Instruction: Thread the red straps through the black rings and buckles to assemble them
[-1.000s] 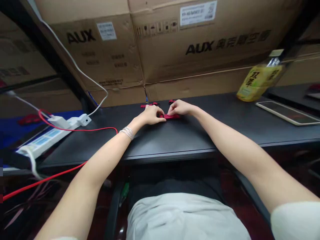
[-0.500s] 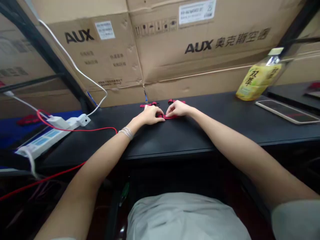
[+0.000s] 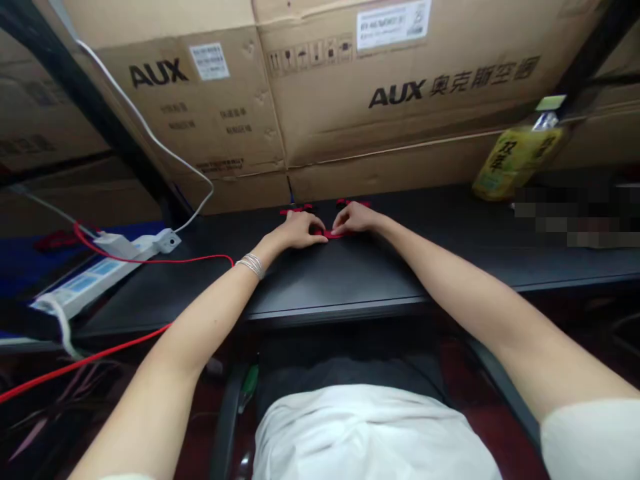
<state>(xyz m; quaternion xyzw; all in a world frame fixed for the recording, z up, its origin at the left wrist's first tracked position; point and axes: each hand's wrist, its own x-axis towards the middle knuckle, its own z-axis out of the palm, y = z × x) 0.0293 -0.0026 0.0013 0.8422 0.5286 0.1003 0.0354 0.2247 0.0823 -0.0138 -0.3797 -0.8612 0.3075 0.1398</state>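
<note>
A small red strap-like piece (image 3: 334,235) lies low over the black tabletop, between my two hands. My left hand (image 3: 300,229) is curled at its left end, thumb stretched along the near side and fingers bent behind. At the right end my right hand (image 3: 354,219) pinches the same piece between thumb and fingertips. Just beyond my left hand lies a red piece with a dark part (image 3: 299,209). A similar red piece (image 3: 354,202) sits behind my right hand. Fingers cover much of the held piece, so its exact kind is unclear.
Cardboard boxes (image 3: 325,127) stand along the back of the black table (image 3: 345,280). At the right is a yellow-labelled bottle (image 3: 517,157). A white power strip (image 3: 100,270) with plugs, a white cable (image 3: 150,130) and a red cable (image 3: 110,350) occupy the left side.
My left hand has shifted very slightly left, its thumb a little further from the right fingertips. My right hand stays at the red piece, almost unmoved.
</note>
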